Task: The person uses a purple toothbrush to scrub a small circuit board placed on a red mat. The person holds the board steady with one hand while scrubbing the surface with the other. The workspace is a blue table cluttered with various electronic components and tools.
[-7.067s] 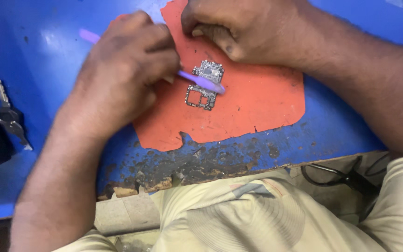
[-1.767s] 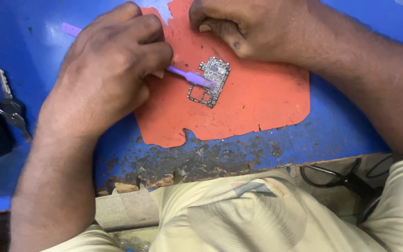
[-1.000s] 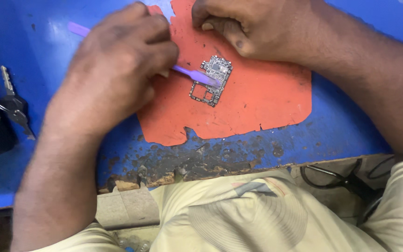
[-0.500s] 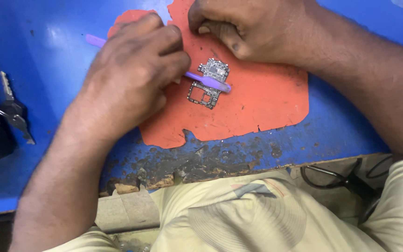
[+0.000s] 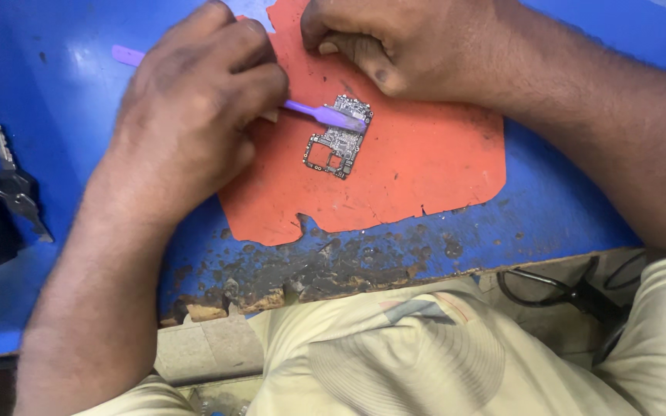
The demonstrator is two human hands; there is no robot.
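**A purple brush on a little circuit board**

On the worn orange rubber mat (image 5: 418,162) we see a small green and silver circuit board (image 5: 336,145). It lies flat near the middle of the mat, a bit tilted. The mat lies on a blue table top (image 5: 55,100) with a chipped, dark front edge.

Our left hand (image 5: 194,115) is wrapped tight around a thin purple plastic brush (image 5: 325,115). The tip of the brush rests on the top end of the board. The back end of the brush pokes out past the knuckles, over the blue table.

Our right hand (image 5: 395,42) is curled into a loose fist at the top edge of the mat, just above the board. It presses down on the mat. We cannot tell if it holds anything.

Far to the left, some grey metal keys (image 5: 13,185) lie on the table. Below the table edge we see pale yellow trousers (image 5: 395,347).
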